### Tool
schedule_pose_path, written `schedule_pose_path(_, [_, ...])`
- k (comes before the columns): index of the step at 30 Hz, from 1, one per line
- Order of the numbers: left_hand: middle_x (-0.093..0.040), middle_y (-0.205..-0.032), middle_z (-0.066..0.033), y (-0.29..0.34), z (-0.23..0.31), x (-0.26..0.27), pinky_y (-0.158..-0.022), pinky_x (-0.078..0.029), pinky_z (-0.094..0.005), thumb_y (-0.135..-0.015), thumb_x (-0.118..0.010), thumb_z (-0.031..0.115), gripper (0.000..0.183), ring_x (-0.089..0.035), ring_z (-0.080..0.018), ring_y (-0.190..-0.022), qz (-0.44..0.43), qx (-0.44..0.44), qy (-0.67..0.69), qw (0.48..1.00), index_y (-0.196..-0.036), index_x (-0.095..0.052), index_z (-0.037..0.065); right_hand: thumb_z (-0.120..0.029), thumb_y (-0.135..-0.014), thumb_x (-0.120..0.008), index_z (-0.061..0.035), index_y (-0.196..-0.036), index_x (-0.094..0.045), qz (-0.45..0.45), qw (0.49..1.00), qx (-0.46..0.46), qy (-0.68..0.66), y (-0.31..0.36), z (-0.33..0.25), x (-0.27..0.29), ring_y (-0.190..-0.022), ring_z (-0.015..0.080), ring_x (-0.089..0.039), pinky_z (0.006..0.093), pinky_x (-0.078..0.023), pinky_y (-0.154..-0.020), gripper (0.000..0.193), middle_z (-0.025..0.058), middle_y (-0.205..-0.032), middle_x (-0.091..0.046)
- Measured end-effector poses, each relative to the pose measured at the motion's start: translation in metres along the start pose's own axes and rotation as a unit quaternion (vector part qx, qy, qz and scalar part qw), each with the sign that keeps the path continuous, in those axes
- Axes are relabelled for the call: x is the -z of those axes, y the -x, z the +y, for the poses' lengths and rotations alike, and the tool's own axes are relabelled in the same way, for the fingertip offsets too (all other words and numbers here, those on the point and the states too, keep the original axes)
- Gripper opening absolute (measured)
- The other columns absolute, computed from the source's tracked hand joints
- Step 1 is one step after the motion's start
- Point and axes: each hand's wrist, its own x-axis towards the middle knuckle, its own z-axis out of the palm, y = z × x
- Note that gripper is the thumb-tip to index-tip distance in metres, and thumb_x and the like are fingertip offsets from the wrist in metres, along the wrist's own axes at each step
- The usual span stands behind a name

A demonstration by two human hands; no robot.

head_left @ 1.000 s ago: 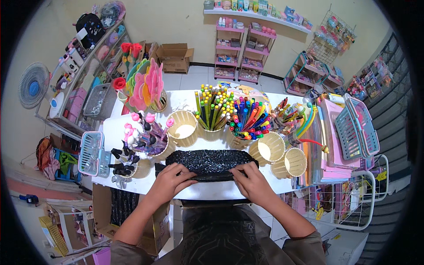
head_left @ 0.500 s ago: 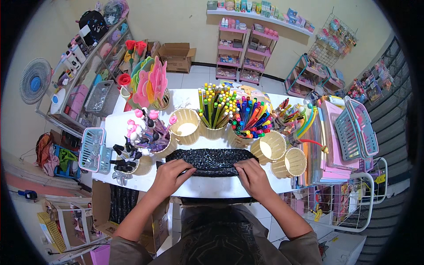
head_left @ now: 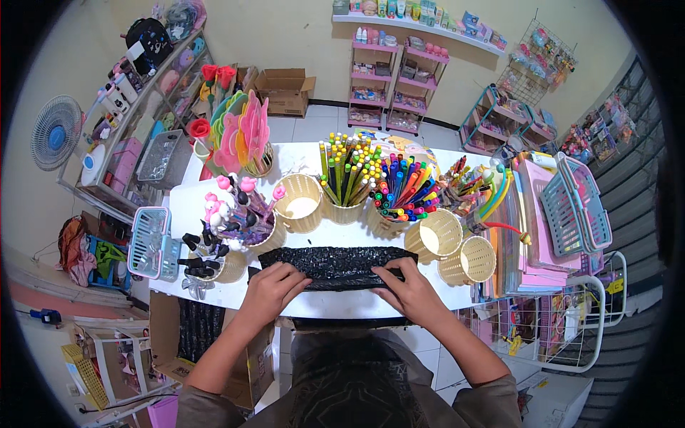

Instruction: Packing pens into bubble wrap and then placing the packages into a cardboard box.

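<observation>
A long bundle of shiny black bubble wrap (head_left: 335, 265) lies crosswise on the white table (head_left: 339, 305), close to its front edge. My left hand (head_left: 272, 289) is closed on its left end, fingertips resting on the near edge. At the other end my right hand (head_left: 407, 287) pinches the near right corner, fingers on top and thumb lower down. Whether anything is wrapped inside cannot be seen. Just beyond the bundle stand cream woven cups, one an empty cup (head_left: 298, 205), another full of coloured pens (head_left: 405, 189).
Novelty pens (head_left: 239, 214) fill cups at the left, beside a blue basket (head_left: 153, 246). Stacked paper folders (head_left: 531, 228) and another blue basket (head_left: 574, 207) take up the right end. Below the table's left side, an open cardboard box (head_left: 168, 335) holds more black wrap.
The bundle has shifted slightly toward me. My right hand has turned from lying over the right end to pinching the near corner; my left hand has edged down and left.
</observation>
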Motion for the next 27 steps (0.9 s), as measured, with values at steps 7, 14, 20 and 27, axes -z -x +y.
schedule_pose_path(7, [-0.068, -0.090, -0.0082, -0.002, 0.002, -0.001, -0.073, -0.057, -0.0420, -0.097, -0.084, 0.018, 0.016, -0.070, -0.0283, -0.083, 0.013, 0.023, -0.001, 1.000, -0.097, -0.076, 0.004, -0.018, -0.101, -0.077, 0.0026, -0.155, -0.061, -0.006, 0.994, 0.026, 0.102, 0.007, -0.002, -0.003, -0.107, 0.0351, -0.062, 0.0446, -0.057, -0.094, 0.059, 0.0178, -0.117, -0.063])
schedule_pose_path(14, [-0.065, -0.088, -0.0077, 0.004, 0.000, 0.000, -0.070, -0.056, -0.0421, -0.097, -0.084, 0.018, 0.016, -0.068, -0.0284, -0.078, 0.012, 0.030, 0.000, 0.999, -0.097, -0.077, 0.004, -0.009, -0.092, -0.068, 0.0109, -0.162, -0.048, -0.023, 0.991, 0.038, 0.127, 0.009, -0.004, -0.006, -0.112, 0.0375, -0.058, 0.0474, -0.052, -0.100, 0.076, 0.0187, -0.118, -0.060])
schedule_pose_path(20, [-0.063, -0.093, -0.0053, -0.001, -0.005, 0.004, -0.073, -0.052, -0.0412, -0.092, -0.087, 0.026, 0.022, -0.066, -0.0264, -0.085, 0.069, -0.030, -0.056, 0.996, -0.099, -0.079, 0.007, -0.013, -0.100, -0.069, 0.0079, -0.160, -0.052, -0.019, 0.997, -0.010, 0.079, 0.002, -0.014, -0.003, -0.108, 0.0388, -0.057, 0.0474, -0.050, -0.097, 0.066, 0.0202, -0.117, -0.059])
schedule_pose_path(27, [-0.065, -0.094, -0.0030, 0.006, -0.004, 0.012, -0.074, -0.053, -0.0396, -0.089, -0.089, 0.033, 0.032, -0.065, -0.0247, -0.086, -0.002, -0.043, -0.053, 0.998, -0.111, -0.082, 0.011, -0.028, -0.104, -0.077, 0.0043, -0.145, -0.064, 0.046, 0.996, -0.002, 0.077, 0.002, -0.005, -0.013, -0.113, 0.0399, -0.060, 0.0491, -0.051, -0.101, 0.053, 0.0217, -0.125, -0.061])
